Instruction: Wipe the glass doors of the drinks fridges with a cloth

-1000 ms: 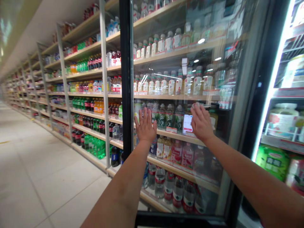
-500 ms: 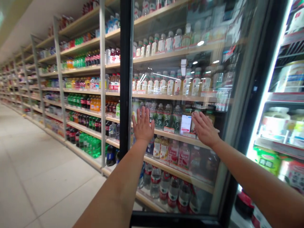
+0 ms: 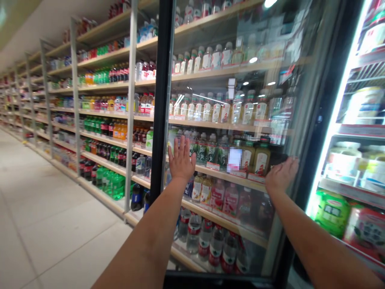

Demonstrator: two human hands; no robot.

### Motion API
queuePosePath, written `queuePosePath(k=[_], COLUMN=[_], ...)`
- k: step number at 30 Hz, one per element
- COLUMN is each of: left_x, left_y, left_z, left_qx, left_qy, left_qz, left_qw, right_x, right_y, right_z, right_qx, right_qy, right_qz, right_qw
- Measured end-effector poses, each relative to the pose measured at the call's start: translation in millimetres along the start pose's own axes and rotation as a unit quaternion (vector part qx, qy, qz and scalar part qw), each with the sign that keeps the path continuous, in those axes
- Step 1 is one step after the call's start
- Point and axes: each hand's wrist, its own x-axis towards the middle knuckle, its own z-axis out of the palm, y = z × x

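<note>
A tall glass door (image 3: 234, 100) in a black frame stands swung out in front of me. My left hand (image 3: 181, 159) is flat on the glass near the door's left edge, fingers spread. My right hand (image 3: 282, 175) rests on the glass close to the right side of the frame, fingers stretched out and pointing right. Neither hand holds anything. Through the glass I see wooden shelves (image 3: 228, 176) lined with drink bottles.
A lit cooler interior (image 3: 355, 176) with packaged goods lies at the right, beyond the door's hinge side. Open shelving with several rows of soda bottles (image 3: 105, 152) runs down the left. The tiled aisle floor (image 3: 45, 224) stretches away at lower left.
My right hand has slid rightward and slightly down across the glass toward the frame. My left hand has stayed in about the same place. The door has shifted a little to the right.
</note>
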Motion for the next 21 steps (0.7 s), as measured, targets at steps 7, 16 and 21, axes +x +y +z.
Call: queuePosePath(k=[7,16,21], left_x=[0.7,1.2,1.2], left_y=[-1.1,-1.2,-0.6], left_z=[3.1,2.1,1.4], left_qx=[0.003,-0.003,0.004], left_qy=[0.008,-0.002,-0.005], left_qz=[0.002,-0.006,-0.002], left_qw=[1.000,1.000,1.000], right_x=[8.2,56.9,31.5], right_y=[-55.6,-66.6,-91.8], right_z=[12.8,22.9,31.2], right_qx=[-0.039,-0.018,-0.009], right_qy=[-0.166,-0.153,-0.145], right_qz=[-0.261,-0.214,-0.212], right_qw=[0.950,0.965,0.966])
